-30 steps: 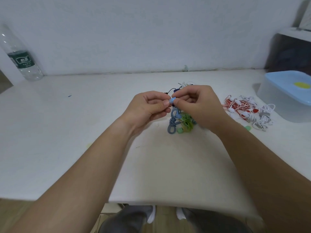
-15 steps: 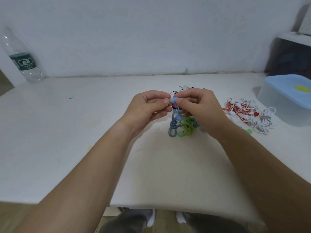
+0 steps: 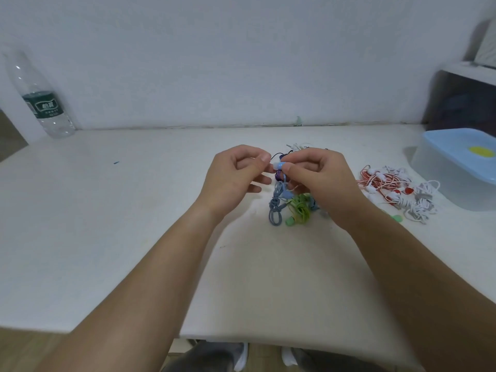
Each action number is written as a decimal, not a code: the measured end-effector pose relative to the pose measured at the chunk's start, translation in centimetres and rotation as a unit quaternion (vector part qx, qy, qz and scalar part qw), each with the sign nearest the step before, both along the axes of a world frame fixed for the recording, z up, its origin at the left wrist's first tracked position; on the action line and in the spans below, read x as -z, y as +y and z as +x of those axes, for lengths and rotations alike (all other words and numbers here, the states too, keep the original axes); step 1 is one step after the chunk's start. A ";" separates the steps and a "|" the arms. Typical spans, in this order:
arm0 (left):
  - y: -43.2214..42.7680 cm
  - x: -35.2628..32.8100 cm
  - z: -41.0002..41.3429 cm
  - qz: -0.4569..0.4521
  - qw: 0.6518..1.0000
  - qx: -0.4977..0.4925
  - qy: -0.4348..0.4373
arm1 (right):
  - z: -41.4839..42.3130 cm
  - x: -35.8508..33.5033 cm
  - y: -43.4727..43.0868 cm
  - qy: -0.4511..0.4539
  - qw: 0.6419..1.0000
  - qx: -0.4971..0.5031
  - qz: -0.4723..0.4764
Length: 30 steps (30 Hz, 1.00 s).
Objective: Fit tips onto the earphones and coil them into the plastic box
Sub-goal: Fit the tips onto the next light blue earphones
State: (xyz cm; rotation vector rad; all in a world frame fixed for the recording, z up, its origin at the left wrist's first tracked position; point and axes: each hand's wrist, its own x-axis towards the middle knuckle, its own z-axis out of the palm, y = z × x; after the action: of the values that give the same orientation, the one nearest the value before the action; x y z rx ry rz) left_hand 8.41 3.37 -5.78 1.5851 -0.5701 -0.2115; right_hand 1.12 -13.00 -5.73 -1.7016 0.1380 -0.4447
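Over the middle of the white table [image 3: 107, 237], my right hand [image 3: 322, 181] pinches a light blue earbud [image 3: 279, 165] between thumb and forefinger. My left hand [image 3: 236, 178] meets it from the left, thumb and forefinger pinching a pale ear tip [image 3: 273, 165] at the bud's end. The bud's blue cable [image 3: 275, 210] hangs down in a knotted bundle to the table. Green earphones [image 3: 300, 210] lie beneath my right hand, partly hidden by it. The plastic box [image 3: 440, 178], its blue lid on, stands at the right edge.
A tangle of red and white earphones [image 3: 383, 181] and white earphones [image 3: 420, 205] lies between my right hand and the box. A loose green tip [image 3: 396, 218] sits near my right forearm. A water bottle [image 3: 43, 103] stands at the far left by the wall.
Both hands stay together at the blue earbud with only small finger movements. My left hand's lower fingers have spread a little. The hands sit slightly lower in view.
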 end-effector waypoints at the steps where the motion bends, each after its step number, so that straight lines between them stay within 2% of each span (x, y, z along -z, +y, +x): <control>1: 0.0 0.0 0.0 0.011 1.000 -0.009 -0.021 | 0.0 -0.1 0.0 0.002 1.000 0.002 0.016; 5: 0.0 0.0 0.0 0.066 0.995 0.002 -0.078 | -0.1 -0.3 -0.2 0.008 0.998 0.002 0.062; 8: -0.2 -0.1 -0.5 0.091 0.993 0.056 -0.057 | -0.3 -0.6 -0.3 0.013 0.996 -0.004 0.091; 11: -0.5 -0.1 -0.8 0.073 0.993 0.071 -0.055 | -0.3 -0.8 -0.2 0.020 0.992 -0.005 0.121; 15: -0.6 -0.3 -1.3 0.050 0.985 -0.003 -0.166 | -0.5 -1.3 0.1 0.021 0.982 -0.004 0.186; 19: -0.7 -0.9 -1.7 0.022 0.977 0.008 -0.213 | -0.6 -1.7 0.1 0.003 0.970 -0.016 0.243; 30: -1.1 -0.4 -1.9 0.066 0.986 0.033 -0.150 | -0.5 -1.7 0.1 -0.014 0.949 -0.038 0.311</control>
State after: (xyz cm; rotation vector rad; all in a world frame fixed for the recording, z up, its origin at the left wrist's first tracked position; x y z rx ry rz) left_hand 6.47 2.25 -5.40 1.7419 -0.8590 -0.0605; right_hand 0.64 -12.93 -4.05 -1.0746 0.1704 -0.3204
